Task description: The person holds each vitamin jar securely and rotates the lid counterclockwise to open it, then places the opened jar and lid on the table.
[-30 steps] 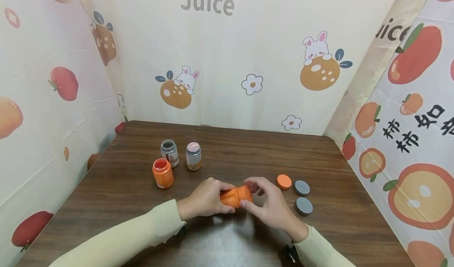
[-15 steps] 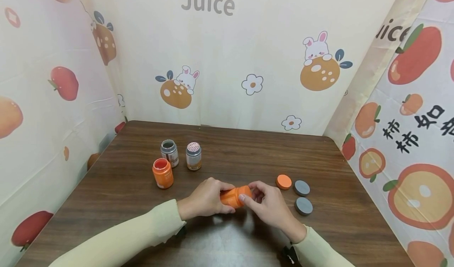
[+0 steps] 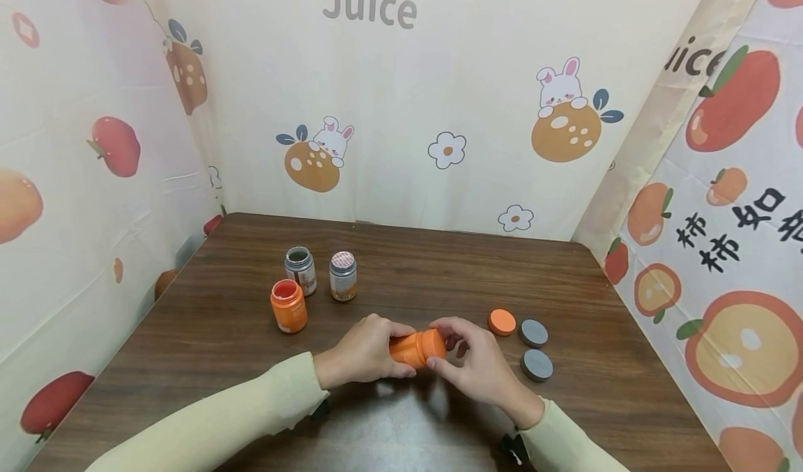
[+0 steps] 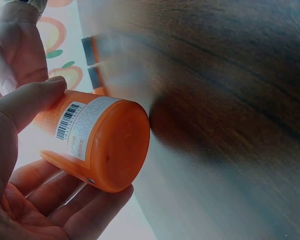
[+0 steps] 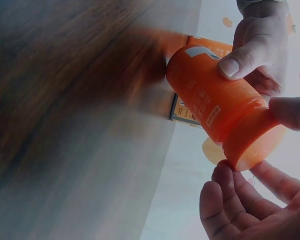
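My left hand (image 3: pixel 364 352) grips the body of an orange plastic bottle (image 3: pixel 406 350), tilted on its side close over the table, its cap end to the right. The left wrist view shows the bottle's round base (image 4: pixel 124 147) and a white barcode label (image 4: pixel 77 127). An orange screw cap (image 5: pixel 255 140) sits on the bottle's neck. In the right wrist view, the thumb and a fingertip of my right hand (image 3: pixel 477 364) pinch this cap on opposite sides of its rim. The other fingers of that hand are bent near the cap.
At the left stand an orange bottle (image 3: pixel 290 311) without a cap, an open grey bottle (image 3: pixel 301 273) and a grey bottle with a patterned seal (image 3: pixel 343 280). An orange cap (image 3: pixel 502 322) and two grey caps (image 3: pixel 534 332) lie right of my hands on the wooden table (image 3: pixel 426 270).
The right thumb and fingers moved over the cap, the thumb going up its side and then back down. The left hand and the bottle stayed in place.
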The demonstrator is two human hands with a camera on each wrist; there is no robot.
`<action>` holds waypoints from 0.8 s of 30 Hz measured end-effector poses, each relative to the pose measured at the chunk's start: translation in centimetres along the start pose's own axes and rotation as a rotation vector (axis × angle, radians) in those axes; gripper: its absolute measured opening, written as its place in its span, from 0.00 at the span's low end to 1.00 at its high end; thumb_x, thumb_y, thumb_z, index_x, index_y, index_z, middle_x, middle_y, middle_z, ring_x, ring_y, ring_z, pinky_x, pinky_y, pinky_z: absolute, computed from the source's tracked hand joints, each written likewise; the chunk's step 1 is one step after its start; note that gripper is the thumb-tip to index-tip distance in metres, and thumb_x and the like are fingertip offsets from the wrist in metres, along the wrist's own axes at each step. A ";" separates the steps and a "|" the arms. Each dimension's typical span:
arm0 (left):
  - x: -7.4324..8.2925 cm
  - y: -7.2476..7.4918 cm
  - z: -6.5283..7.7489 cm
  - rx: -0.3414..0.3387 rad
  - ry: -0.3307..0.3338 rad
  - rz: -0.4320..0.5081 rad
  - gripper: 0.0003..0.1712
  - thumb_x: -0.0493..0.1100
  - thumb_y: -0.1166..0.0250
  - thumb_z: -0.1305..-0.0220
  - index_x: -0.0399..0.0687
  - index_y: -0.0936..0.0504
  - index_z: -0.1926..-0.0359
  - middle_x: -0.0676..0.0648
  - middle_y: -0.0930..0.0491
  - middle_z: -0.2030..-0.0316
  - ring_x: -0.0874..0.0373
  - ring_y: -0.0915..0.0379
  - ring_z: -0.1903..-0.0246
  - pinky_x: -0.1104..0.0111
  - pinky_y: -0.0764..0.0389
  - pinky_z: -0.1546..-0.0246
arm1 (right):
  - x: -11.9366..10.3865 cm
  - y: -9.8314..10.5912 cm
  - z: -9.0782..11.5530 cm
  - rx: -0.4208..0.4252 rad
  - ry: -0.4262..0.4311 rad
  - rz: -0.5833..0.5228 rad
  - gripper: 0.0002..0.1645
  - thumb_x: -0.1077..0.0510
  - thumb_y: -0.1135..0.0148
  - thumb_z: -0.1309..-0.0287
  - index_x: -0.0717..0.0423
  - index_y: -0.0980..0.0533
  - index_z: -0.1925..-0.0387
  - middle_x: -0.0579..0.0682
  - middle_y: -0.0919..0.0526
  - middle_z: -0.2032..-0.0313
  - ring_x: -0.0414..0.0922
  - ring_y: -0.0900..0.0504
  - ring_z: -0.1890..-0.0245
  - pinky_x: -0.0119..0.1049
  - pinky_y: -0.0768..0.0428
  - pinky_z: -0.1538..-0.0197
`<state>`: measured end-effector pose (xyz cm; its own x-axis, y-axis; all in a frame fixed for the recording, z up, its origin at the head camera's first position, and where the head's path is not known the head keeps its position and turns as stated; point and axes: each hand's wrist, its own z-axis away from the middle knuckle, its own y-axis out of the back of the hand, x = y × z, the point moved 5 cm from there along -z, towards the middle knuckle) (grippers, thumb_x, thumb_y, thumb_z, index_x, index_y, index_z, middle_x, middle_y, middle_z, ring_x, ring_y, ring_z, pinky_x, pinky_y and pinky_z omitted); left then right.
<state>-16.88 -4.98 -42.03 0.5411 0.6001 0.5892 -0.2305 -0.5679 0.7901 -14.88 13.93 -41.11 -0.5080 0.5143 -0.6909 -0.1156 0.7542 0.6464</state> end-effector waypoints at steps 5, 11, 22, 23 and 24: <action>0.0 0.0 0.0 -0.009 0.002 -0.003 0.28 0.53 0.16 0.53 0.54 0.11 0.49 0.62 0.17 0.68 0.68 0.27 0.73 0.72 0.27 0.72 | -0.2 0.1 0.1 0.004 0.067 0.014 0.32 0.62 0.18 0.54 0.49 0.20 0.45 0.36 0.20 0.60 0.43 0.20 0.62 0.40 0.19 0.62; 0.0 0.0 0.0 0.002 -0.006 0.001 0.28 0.52 0.16 0.54 0.54 0.11 0.50 0.61 0.17 0.69 0.68 0.27 0.74 0.72 0.26 0.71 | -0.4 0.1 0.0 -0.001 0.146 0.020 0.37 0.69 0.20 0.58 0.44 0.20 0.45 0.35 0.19 0.53 0.40 0.21 0.57 0.38 0.19 0.58; -0.1 0.0 0.0 -0.006 -0.004 0.000 0.28 0.53 0.16 0.53 0.55 0.11 0.49 0.63 0.18 0.69 0.67 0.27 0.74 0.72 0.26 0.71 | -0.6 0.0 0.0 -0.019 0.197 0.010 0.41 0.75 0.22 0.62 0.43 0.20 0.45 0.36 0.20 0.48 0.39 0.23 0.53 0.44 0.19 0.54; -0.1 0.0 0.0 -0.004 -0.008 0.001 0.28 0.52 0.16 0.53 0.55 0.11 0.49 0.63 0.17 0.69 0.68 0.27 0.74 0.72 0.26 0.71 | -0.6 0.0 0.0 -0.021 0.196 0.011 0.41 0.75 0.22 0.62 0.44 0.21 0.45 0.36 0.20 0.48 0.39 0.23 0.52 0.45 0.18 0.54; -0.1 0.0 0.0 -0.003 -0.009 0.001 0.28 0.53 0.16 0.54 0.55 0.11 0.50 0.63 0.17 0.69 0.68 0.27 0.74 0.72 0.26 0.71 | -0.5 0.0 0.0 -0.022 0.192 0.012 0.41 0.74 0.22 0.62 0.44 0.21 0.44 0.36 0.20 0.48 0.39 0.23 0.52 0.45 0.18 0.54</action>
<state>-16.90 -5.01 -42.10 0.5477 0.5946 0.5886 -0.2332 -0.5671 0.7899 -14.56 13.67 -40.74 -0.6625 0.4346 -0.6100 -0.1262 0.7380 0.6629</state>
